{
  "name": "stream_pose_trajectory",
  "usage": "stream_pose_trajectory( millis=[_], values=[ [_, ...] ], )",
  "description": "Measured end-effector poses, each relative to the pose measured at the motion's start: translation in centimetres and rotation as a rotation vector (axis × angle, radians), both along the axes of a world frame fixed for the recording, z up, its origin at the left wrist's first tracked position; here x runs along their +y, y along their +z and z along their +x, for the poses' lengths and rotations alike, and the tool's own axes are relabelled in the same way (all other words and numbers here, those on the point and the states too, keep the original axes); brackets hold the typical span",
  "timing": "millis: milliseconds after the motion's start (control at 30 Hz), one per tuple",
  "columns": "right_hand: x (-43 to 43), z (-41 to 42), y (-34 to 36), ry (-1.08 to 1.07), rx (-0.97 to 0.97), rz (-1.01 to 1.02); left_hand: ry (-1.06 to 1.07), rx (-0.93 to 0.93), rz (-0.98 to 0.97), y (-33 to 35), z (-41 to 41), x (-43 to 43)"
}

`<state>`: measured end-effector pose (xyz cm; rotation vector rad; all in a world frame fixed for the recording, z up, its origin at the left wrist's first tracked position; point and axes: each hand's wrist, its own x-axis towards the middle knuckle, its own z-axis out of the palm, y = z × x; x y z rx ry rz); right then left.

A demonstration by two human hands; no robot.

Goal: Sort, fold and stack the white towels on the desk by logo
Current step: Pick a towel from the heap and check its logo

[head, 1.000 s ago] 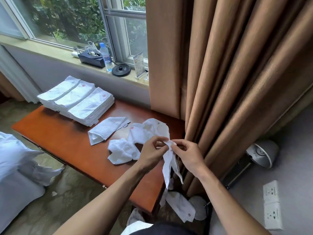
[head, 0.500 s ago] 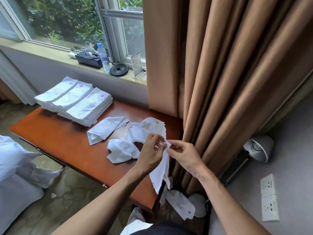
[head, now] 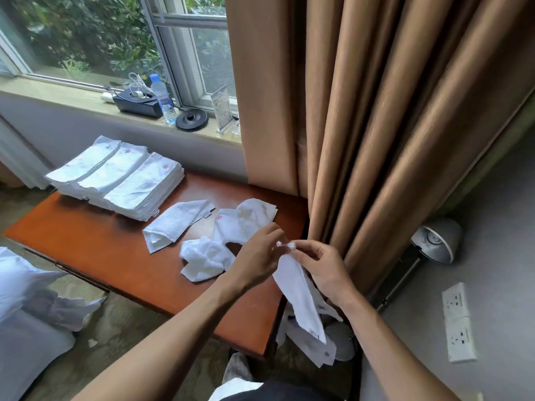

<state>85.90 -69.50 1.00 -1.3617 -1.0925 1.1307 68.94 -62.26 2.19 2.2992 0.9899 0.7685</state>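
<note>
My left hand (head: pixel 257 253) and right hand (head: pixel 321 267) both pinch the top corner of one white towel (head: pixel 298 296), fingertips close together. The rest of it hangs down past the right edge of the worktop (head: pixel 101 250). Three folded stacks (head: pixel 121 178) sit at the worktop's far left end, and loose towels (head: pixel 173 224) lie across its middle.

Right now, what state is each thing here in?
Hanging towel, unfolded, dangling past the desk edge.
Left hand, pinching its top corner.
Right hand, pinching the same corner.
Stacked towels, folded, three piles side by side.
Crumpled towel, unfolded on the desk.
Water bottle, upright, capped.
</note>
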Motion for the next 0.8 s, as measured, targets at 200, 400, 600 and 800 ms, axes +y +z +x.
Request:
stream_pose_trajectory(
  millis=[200, 400, 600, 800],
  values=[
    [-0.5, 0.9, -1.7, 0.033, -0.021, -0.114, 0.151, -0.157, -0.088, 0.7, 1.3, 0.0],
    [-1.5, 2.2, -4.7, 0.096, -0.206, -0.153, 0.391, -0.409, -0.259, 1.6, 0.6, 0.7],
    [-1.4, 3.1, -6.5, 0.109, -0.352, -0.185, 0.600, -0.478, -0.317, 1.3, -0.9, 1.4],
    [-0.9, 5.6, -5.2, -0.067, -0.898, 0.013, 0.719, -0.459, -0.456, -1.2, -2.0, 1.3]
  ],
)
